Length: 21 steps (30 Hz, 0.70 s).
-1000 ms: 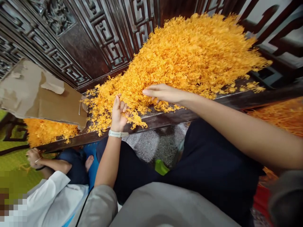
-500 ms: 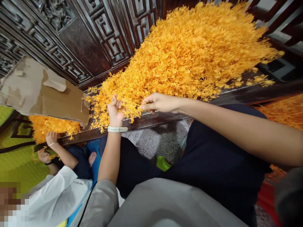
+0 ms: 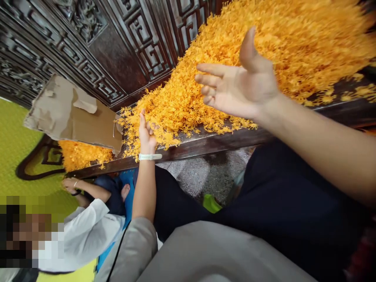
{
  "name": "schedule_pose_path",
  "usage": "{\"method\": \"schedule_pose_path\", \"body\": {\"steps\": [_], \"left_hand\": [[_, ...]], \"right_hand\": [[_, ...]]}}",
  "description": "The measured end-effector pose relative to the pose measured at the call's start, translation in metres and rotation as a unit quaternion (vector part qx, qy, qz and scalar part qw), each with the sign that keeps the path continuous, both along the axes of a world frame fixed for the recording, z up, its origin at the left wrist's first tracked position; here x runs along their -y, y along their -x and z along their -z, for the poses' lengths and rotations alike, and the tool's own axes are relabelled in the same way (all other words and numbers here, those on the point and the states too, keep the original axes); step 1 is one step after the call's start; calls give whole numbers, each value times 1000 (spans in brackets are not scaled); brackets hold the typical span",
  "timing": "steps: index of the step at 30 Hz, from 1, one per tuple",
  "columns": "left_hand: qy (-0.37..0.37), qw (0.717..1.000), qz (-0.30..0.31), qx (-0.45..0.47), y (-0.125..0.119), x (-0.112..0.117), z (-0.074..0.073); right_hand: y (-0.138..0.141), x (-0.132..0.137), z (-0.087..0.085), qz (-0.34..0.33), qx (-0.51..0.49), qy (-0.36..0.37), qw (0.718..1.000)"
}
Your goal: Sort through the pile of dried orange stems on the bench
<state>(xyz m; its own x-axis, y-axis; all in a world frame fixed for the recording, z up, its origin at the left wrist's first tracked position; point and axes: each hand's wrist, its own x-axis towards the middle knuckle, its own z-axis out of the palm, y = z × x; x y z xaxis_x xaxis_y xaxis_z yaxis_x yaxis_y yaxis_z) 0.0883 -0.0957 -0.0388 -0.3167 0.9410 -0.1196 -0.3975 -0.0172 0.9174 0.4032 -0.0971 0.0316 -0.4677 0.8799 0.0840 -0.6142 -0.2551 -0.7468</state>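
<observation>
A long heap of orange-yellow, thin-legged plastic flower pieces [image 3: 188, 96] covers a dark wooden bench [image 3: 199, 143]. At the near edge of the heap my left hand [image 3: 147, 137], with a pale band on its wrist, has its fingers curled around a small bunch of the flower pieces [image 3: 167, 138]; part of the bunch is hidden by the palm. My right hand [image 3: 243, 86] is raised over the heap, palm showing, thumb up and fingers stretched out, slightly blurred. Nothing is in it.
A torn cardboard piece [image 3: 85, 117] stands on the bench to the left, with more orange pieces [image 3: 85, 154] beyond it. A co-worker in a white shirt [image 3: 91, 235] sits at the left, hands together. Carved dark wooden panels [image 3: 117, 58] form the bench's back.
My right hand has left the bunch by my left hand, moved up and to the right, and opened. The co-worker's hands have come together. The view has shifted slightly.
</observation>
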Motion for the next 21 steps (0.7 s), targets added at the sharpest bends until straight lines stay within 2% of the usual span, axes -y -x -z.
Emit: {"method": "schedule_pose_path", "body": {"steps": [1, 3, 5, 7, 8, 10, 14, 16, 21], "left_hand": [[-7, 1000, 12, 7, -13, 3, 0], [-19, 999, 35, 17, -37, 11, 1], [-15, 998, 66, 21, -57, 18, 1], [-22, 996, 82, 16, -69, 24, 0], [-29, 996, 83, 11, -72, 25, 0], [-40, 996, 73, 1, -69, 23, -2], [-29, 998, 55, -6, -44, 14, -5], [-16, 999, 39, -9, -33, 10, -7], [20, 999, 1, -31, -29, 5, -5]], "right_hand": [[4, -4, 6, 20, 33, 21, 999], [18, -4, 24, 25, 163, 3, 986], [38, 6, 43, -6, 294, -84, 952], [55, 18, 57, -51, 358, -173, 916], [61, 23, 60, -65, 367, -197, 907], [66, 30, 59, -64, 357, -203, 909], [62, 32, 46, -28, 320, -119, 939], [61, 34, 43, -32, 304, -73, 949], [75, 60, 46, -146, 256, -39, 955]]}}
